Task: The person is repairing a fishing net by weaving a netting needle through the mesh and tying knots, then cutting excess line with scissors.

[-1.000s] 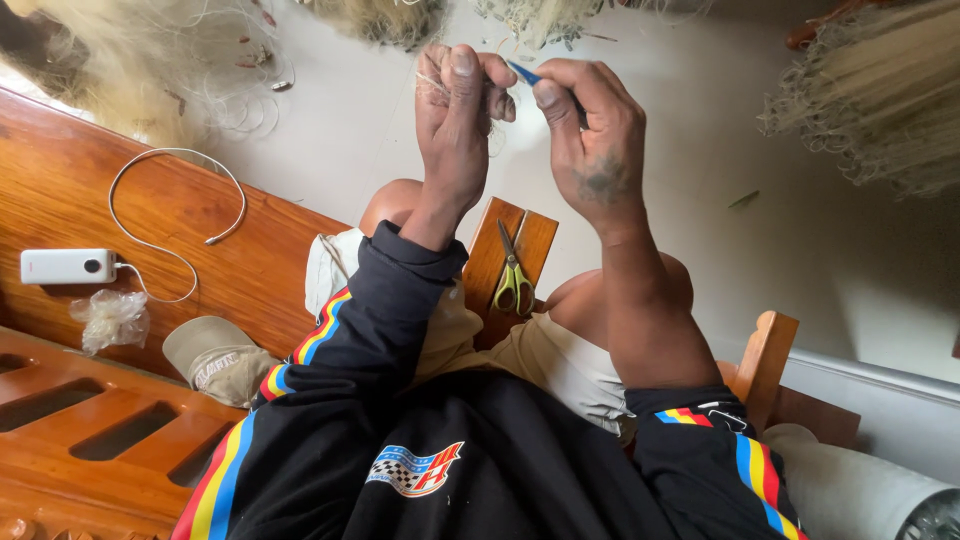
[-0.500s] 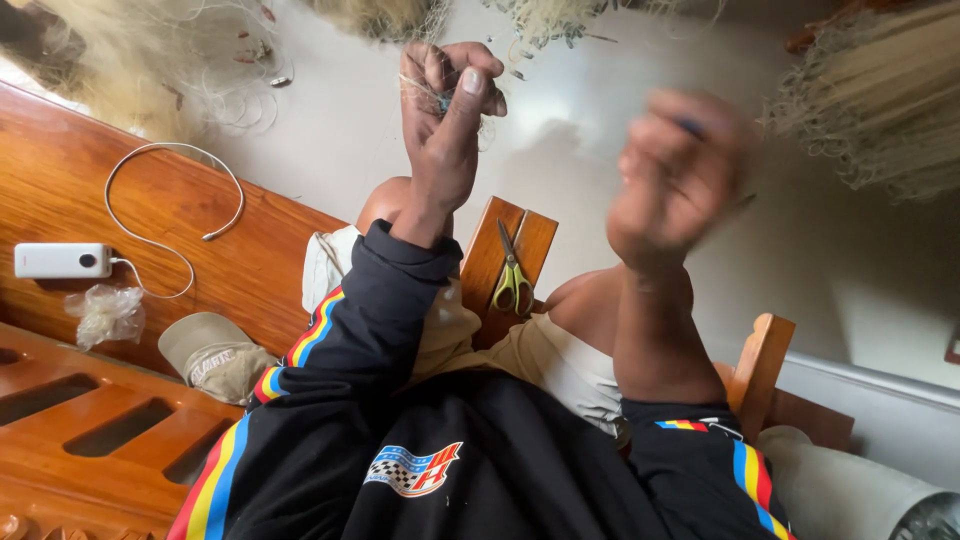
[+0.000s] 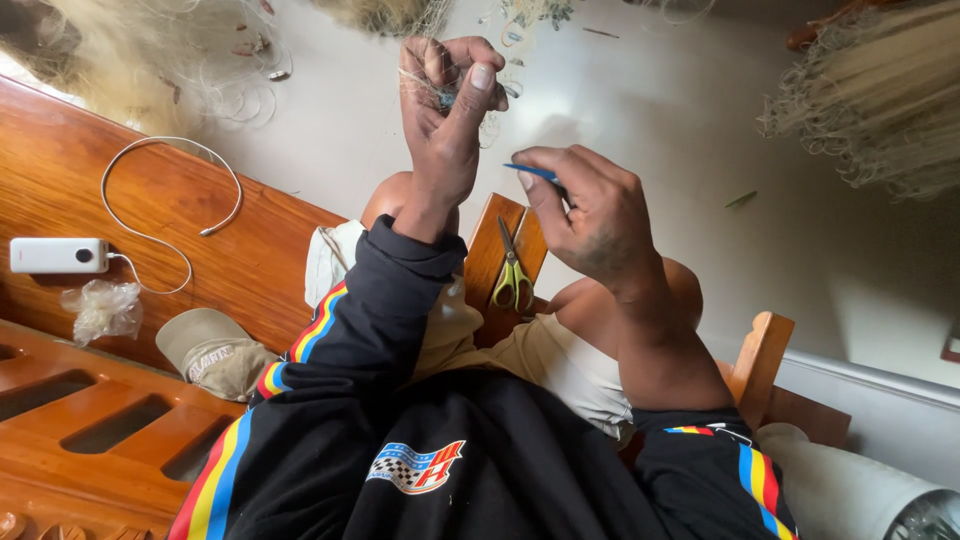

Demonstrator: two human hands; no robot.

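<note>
A glossy reddish wooden bench (image 3: 110,200) fills the left side, its slatted part at the lower edge. Beyond the bench spreads a pale, smooth floor (image 3: 680,120), brightly lit. Heaps of pale netting (image 3: 880,90) lie on the floor, far from the bench.

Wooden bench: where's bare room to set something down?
Bare patches on the bench: inside the white cable loop, and between that cable and the person's thigh. Crowded along the near edge: power bank, plastic bag, cap. Scissors fill the stool.
</note>
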